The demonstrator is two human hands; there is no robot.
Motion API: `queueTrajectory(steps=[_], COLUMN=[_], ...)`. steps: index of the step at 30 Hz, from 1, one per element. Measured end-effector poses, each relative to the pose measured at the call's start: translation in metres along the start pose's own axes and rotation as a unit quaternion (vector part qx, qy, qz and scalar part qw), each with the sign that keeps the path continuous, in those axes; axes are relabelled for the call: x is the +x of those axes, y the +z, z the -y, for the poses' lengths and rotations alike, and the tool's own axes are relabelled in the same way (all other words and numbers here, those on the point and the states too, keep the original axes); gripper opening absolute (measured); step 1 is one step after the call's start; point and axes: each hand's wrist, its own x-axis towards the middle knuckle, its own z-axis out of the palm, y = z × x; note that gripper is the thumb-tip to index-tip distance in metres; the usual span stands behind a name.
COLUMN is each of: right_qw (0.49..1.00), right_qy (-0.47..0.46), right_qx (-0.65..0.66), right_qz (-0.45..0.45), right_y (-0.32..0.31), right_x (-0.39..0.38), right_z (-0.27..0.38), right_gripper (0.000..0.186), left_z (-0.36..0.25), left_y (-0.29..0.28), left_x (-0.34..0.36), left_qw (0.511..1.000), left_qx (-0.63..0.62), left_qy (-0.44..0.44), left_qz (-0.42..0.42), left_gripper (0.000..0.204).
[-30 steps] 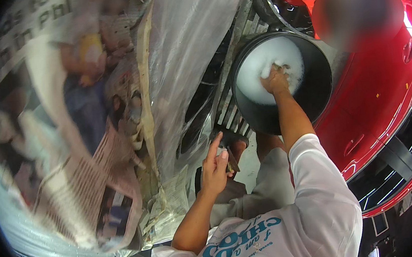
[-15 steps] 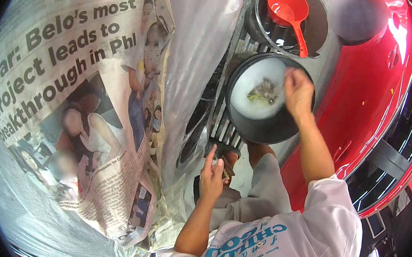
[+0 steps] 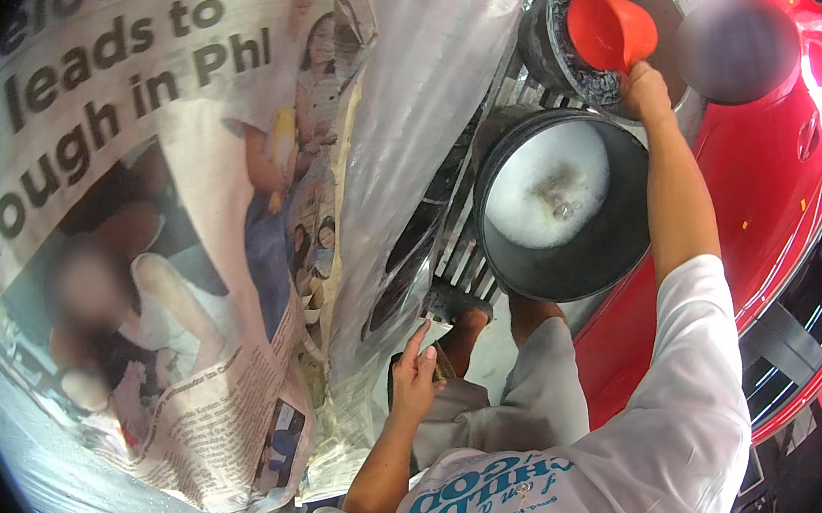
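My right hand (image 3: 645, 92) reaches far forward and grips the handle of a red dipper (image 3: 610, 27) that sits in a dark far bucket (image 3: 548, 37). Just below it stands a black bucket (image 3: 621, 254) holding white soapy foam (image 3: 546, 187). My left hand (image 3: 414, 376) is low in the middle, fingers apart and pointing up, holding nothing. It rests by the lower edge of a clear plastic sheet (image 3: 425, 105).
Taped newspaper (image 3: 183, 280) under the plastic covers a large surface on the left. A red car body (image 3: 783, 177) curves along the right. A metal floor grate (image 3: 461, 256) runs between them, with my sandalled foot (image 3: 456, 307) on it.
My right hand has lifted out of the foam in the black bucket, moved up to the far bucket and closed on the red dipper. My left hand has stayed in place.
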Motion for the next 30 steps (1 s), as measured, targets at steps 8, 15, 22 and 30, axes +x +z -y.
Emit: queueTrajectory(steps=[8, 15, 22, 30], right_qw=[0.988, 0.917, 0.733, 0.694], right_qy=[-0.123, -0.089, 0.014, 0.083], right_qx=[0.068, 0.389, 0.680, 0.714], right_qz=[0.070, 0.004, -0.024, 0.050], right_y=[0.010, 0.045, 0.010, -0.061], right_x=[0.008, -0.045, -0.075, -0.104], right_z=[-0.008, -0.095, -0.060, -0.040], right_gripper=[0.037, 0.034, 0.033, 0.025], left_z=[-0.002, -0.059, -0.102, -0.065], left_y=[0.008, 0.015, -0.035, -0.052], left_x=[-0.014, -0.098, -0.138, -0.104], left_qw=[0.999, 0.973, 0.960, 0.987], left_qx=[0.011, 0.166, 0.207, 0.139], left_qy=[0.046, 0.158, 0.190, 0.077], left_qz=[-0.018, 0.011, 0.006, -0.024], left_gripper=[0.049, 0.054, 0.056, 0.043])
